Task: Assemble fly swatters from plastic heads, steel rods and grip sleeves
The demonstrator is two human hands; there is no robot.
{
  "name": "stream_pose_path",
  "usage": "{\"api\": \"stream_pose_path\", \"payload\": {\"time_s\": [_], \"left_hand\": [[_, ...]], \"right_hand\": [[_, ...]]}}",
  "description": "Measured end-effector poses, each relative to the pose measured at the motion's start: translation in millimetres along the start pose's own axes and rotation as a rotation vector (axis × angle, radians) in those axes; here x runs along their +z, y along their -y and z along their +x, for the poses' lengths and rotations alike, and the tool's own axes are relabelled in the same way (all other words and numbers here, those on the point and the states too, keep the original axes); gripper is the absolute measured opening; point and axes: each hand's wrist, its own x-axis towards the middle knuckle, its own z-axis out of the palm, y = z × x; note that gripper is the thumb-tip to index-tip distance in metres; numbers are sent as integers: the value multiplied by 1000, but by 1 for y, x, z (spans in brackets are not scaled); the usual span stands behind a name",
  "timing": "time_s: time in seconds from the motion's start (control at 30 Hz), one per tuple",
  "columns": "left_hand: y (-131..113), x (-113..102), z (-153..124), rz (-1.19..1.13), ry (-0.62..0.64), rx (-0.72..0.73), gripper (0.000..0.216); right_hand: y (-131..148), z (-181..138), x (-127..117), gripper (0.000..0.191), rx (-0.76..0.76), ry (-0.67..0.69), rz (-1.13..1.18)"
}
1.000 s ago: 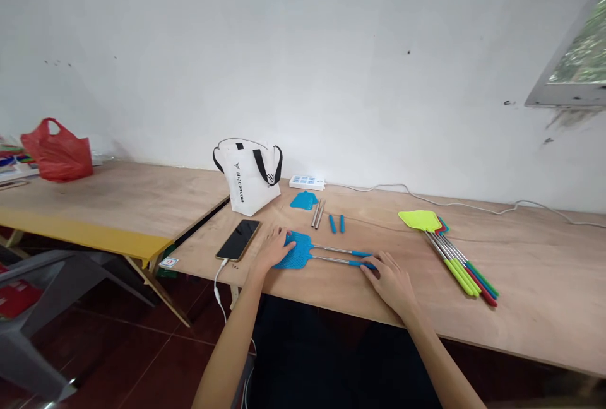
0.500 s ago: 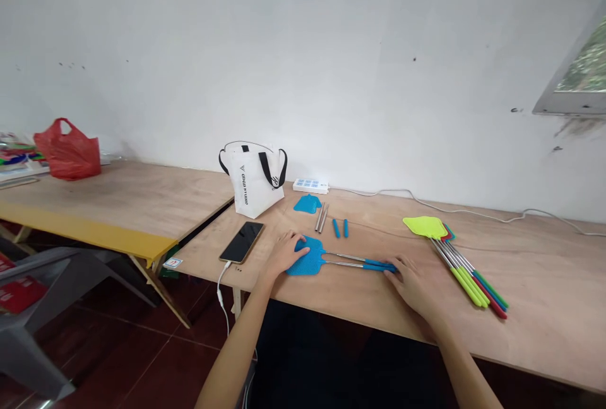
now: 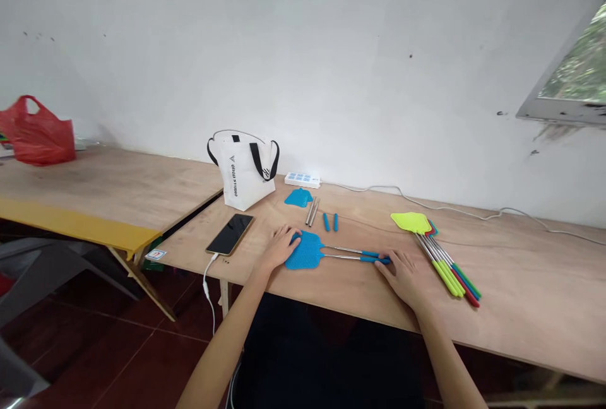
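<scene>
Two blue fly swatters [image 3: 303, 251] lie together on the wooden table, heads overlapping and metal rods side by side. My left hand [image 3: 279, 248] holds the left edge of the heads, fingers at the far corner and thumb along the rim. At the other end, my right hand [image 3: 400, 273] has its fingers closed on the blue grip ends. Behind them lie a loose blue swatter head [image 3: 298, 197], metal tubes [image 3: 312, 212] and two short blue grips [image 3: 331, 222]. To the right is a stack of fly swatters [image 3: 447, 257] with yellow, red, blue and green grips.
A phone [image 3: 230, 234] on a white cable lies at the left, near a white bag [image 3: 247, 172] with black handles. A power strip [image 3: 302, 180] sits by the wall, its cord running right. Another table [image 3: 108, 178] holds a red plastic bag [image 3: 40, 134].
The camera view has turned slightly, shifting the scene to the left. My left thumb has moved from the top of the swatter head to its edge. My right hand stays at the grips.
</scene>
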Motion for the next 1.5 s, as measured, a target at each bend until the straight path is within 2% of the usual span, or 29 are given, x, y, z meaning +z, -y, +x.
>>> {"api": "stream_pose_path", "payload": {"time_s": [0.23, 0.63, 1.5], "left_hand": [[7, 4, 0, 26, 65, 105, 36], [8, 4, 0, 15, 60, 82, 37], [8, 1, 1, -5, 73, 79, 37]], "right_hand": [[-1, -1, 3, 40, 37, -7, -56], [-4, -1, -3, 36, 39, 35, 24], [-4, -2, 2, 43, 8, 36, -70]]}}
